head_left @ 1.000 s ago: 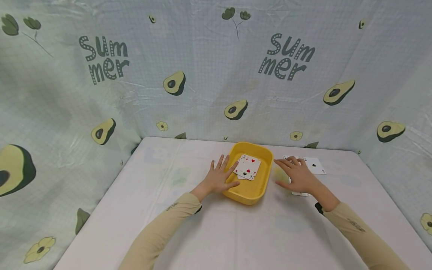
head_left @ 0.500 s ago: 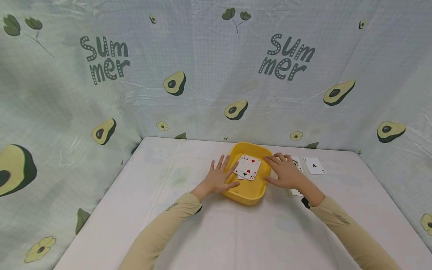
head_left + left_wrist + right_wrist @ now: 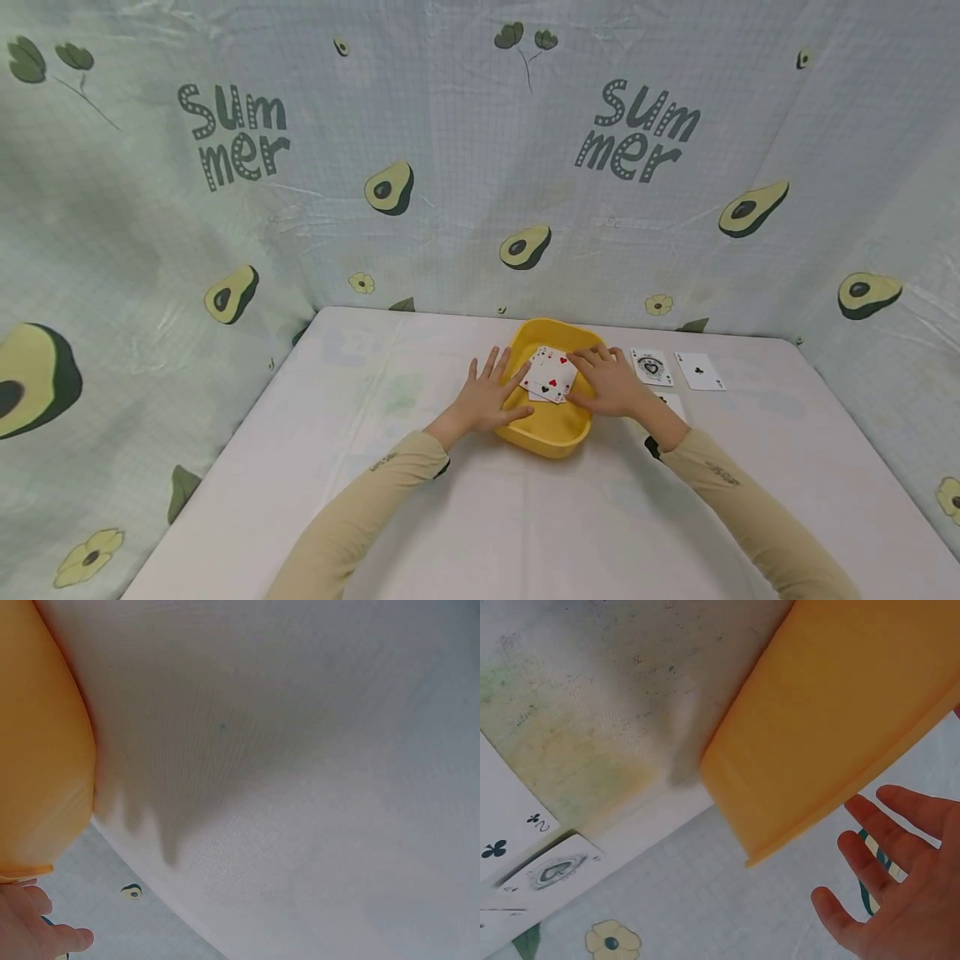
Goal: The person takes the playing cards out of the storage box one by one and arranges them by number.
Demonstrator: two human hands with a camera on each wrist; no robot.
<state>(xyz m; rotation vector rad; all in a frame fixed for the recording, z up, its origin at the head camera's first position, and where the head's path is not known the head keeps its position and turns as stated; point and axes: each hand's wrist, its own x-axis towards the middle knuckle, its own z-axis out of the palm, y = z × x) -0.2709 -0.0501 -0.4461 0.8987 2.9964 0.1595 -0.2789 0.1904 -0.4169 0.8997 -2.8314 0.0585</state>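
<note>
A yellow plastic tray (image 3: 551,435) holds a few overlapping playing cards (image 3: 551,377) showing hearts and a black pip. My left hand (image 3: 482,402) lies across the tray's left rim with its fingers spread. From the right, my right hand (image 3: 606,385) reaches over the opposite rim, fingertips above the cards' right side. Its fingers (image 3: 885,832) look extended and apart in the right wrist view, with no card visible in them. In the left wrist view, part of the left hand (image 3: 30,919) shows by the tray's rim (image 3: 26,871).
Right of the tray lie an ornate spade card (image 3: 652,367), a club card (image 3: 701,371) and a two of clubs (image 3: 506,802), partly covered by the right hand in the head view. A patterned cloth (image 3: 450,125) hangs behind the white table (image 3: 420,533).
My right hand has moved left from above the loose cards to over the tray, uncovering the spade card. The left hand has stayed on the tray's left side.
</note>
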